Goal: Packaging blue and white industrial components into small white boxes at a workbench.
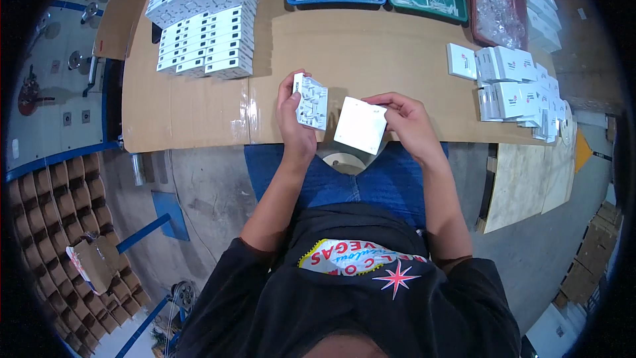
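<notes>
My left hand (296,122) grips a thin white box (312,102) with grey printed pictures on its face, holding it tilted on edge near the front of the table. Close beside it, my right hand (412,124) pinches a flat white square piece (360,125) by its right edge. Small dark marks show near that piece's corners; I cannot tell whether it is a plate or a box. The two items are apart, with a narrow gap between them. A pale rounded object (344,163) with a hole in it shows below, just past the table edge over my lap.
Stacked white boxes (205,43) stand at the far left of the cardboard-covered table (298,40). At the back are blue bins (336,1), a green bin (427,10) and a red bin (475,33) of small parts. White square boxes (510,64) are piled at the right.
</notes>
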The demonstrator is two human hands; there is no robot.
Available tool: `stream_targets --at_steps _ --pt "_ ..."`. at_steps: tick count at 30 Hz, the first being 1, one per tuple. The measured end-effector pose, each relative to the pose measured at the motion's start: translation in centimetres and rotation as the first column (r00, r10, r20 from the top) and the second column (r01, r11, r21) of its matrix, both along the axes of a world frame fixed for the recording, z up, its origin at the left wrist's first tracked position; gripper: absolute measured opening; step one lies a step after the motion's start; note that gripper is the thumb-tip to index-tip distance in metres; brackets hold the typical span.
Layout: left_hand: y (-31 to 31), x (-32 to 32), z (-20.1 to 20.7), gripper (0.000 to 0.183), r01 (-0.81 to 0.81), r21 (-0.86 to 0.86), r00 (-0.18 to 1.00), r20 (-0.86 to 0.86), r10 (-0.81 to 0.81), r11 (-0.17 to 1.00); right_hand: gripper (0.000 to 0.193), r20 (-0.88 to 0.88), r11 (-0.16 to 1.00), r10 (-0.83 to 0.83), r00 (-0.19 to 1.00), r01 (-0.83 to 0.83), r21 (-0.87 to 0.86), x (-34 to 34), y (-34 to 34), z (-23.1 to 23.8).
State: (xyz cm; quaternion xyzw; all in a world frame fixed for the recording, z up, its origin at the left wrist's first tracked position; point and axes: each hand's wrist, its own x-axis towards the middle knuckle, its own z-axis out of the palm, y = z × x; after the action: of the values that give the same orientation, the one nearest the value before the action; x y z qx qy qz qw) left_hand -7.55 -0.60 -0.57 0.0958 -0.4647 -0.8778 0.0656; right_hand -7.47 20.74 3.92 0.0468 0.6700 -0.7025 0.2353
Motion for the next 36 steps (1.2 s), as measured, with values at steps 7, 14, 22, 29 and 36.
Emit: stream_targets --at_steps 7,14,22,29,36 --pt "1.0 -1.5 -2.9 0.048 0.088 -0.246 0.992 0.106 -0.064 0.965 0.037 -0.159 0.98 -0.169 0.973 0.183 0.079 -3.0 3.1 -5.4" --pt "1.1 -2.4 -4.4 0.096 0.188 -0.805 0.968 0.056 -0.243 0.563 0.039 -0.311 0.943 -0.092 0.946 0.183 0.278 -6.4 6.4 -8.8" --pt "1.2 -3.0 -3.8 0.119 0.185 -0.982 0.934 0.169 -0.316 0.021 0.054 -0.616 0.736 0.193 0.764 0.303 0.606 -5.9 7.8 -7.9" --pt "2.8 -4.9 -4.2 0.117 0.138 -0.99 0.95 0.128 -0.286 0.017 0.068 -0.461 0.722 0.344 0.818 0.083 0.687 -5.3 9.2 -7.4" --pt "3.6 -4.6 -3.9 0.118 0.052 -0.999 0.957 0.05 -0.284 0.001 0.066 -0.497 0.786 0.281 0.821 0.101 0.61 -5.2 10.6 -8.2"
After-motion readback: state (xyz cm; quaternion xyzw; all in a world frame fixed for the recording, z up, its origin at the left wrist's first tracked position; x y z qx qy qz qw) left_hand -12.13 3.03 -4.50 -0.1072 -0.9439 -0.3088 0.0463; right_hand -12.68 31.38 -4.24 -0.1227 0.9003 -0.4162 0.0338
